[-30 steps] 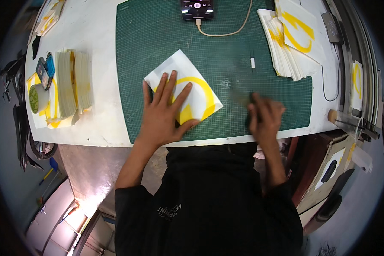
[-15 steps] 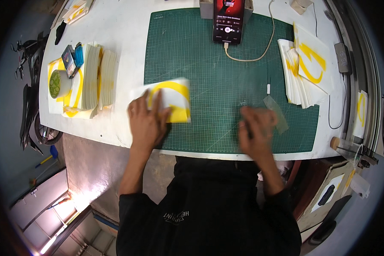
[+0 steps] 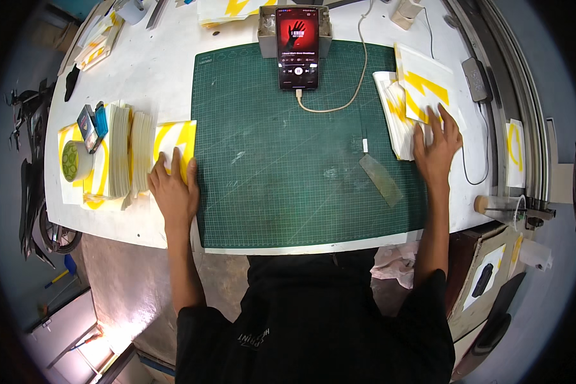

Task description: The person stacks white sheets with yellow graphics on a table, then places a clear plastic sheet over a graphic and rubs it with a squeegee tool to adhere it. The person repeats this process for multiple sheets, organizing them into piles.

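Note:
My left hand (image 3: 176,195) lies with fingers spread on a folded white and yellow printed sheet (image 3: 166,136), beside the left edge of the green cutting mat (image 3: 275,185). To its left stand thick stacks of similar folded sheets (image 3: 118,160). On the right, my right hand (image 3: 438,150) reaches to the lower edge of a white and yellow sheet (image 3: 422,83), fingers apart and fingertips at that edge. This sheet rests on a fanned pile of folded sheets (image 3: 390,121). Whether the fingertips press on it cannot be made out.
A phone (image 3: 298,51) leans on a grey box at the mat's far edge, its cable (image 3: 345,109) curving right. A translucent flat strip (image 3: 381,182) lies on the mat. A cup (image 3: 77,160) and small boxes (image 3: 91,128) sit on the left stacks. A clear cup (image 3: 509,208) lies at right.
My left hand has moved left with the folded sheet, off the mat to beside the stacks. My right hand has gone from the mat to the right-hand pile. The view has shifted.

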The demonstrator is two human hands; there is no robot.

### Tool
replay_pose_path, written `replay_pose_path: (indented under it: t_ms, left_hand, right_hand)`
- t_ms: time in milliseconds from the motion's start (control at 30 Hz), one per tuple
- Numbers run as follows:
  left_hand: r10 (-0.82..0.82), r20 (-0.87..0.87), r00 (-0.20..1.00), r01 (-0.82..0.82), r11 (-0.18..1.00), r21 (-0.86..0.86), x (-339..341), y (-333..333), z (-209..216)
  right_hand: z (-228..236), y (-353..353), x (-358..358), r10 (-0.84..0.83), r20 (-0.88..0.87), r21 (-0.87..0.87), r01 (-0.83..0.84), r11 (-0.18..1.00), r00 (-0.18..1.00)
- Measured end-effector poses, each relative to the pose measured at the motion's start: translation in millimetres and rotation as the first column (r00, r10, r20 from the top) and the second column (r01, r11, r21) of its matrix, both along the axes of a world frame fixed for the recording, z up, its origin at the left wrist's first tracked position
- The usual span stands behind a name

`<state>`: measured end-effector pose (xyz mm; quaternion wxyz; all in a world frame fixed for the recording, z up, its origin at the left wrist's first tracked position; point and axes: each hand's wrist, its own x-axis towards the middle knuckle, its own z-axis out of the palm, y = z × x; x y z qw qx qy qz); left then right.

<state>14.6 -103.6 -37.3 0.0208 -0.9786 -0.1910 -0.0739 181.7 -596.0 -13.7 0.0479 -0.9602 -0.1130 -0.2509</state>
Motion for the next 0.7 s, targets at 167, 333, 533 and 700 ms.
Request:
replay_pose_path:
  t_ms: [167, 333, 533, 700]
  left_hand:
    - [-0.036, 0.211, 0.977, 0.079, 0.978, -0.195, 10.3, -23.5, 18.6]
    - [-0.207, 0.329, 0.921, 0.348, 0.818, -0.459, 5.3, -78.1, 31.3]
    - [0.138, 0.147, 0.979, 0.193, -0.432, -0.881, 13.0, -135.8, 17.4]
    - [-0.028, -0.005, 1.0, -0.01, -0.195, -0.981, 13.2, -132.5, 12.6]
  right_hand:
    - [3.0, 10.9, 4.0, 0.1, 0.168, 0.012, -0.104, 0.995, 0.981]
    - [-3.0, 16.6, -21.2, 0.105, 0.166, 0.103, -0.123, 0.987, 0.98]
    - [0.0, 86.3, -123.2, 0.534, 0.043, 0.145, -0.534, 0.833, 0.844]
    - [10.0, 113.3, -157.5, 0.583, -0.139, 0.446, -0.475, 0.758, 0.8]
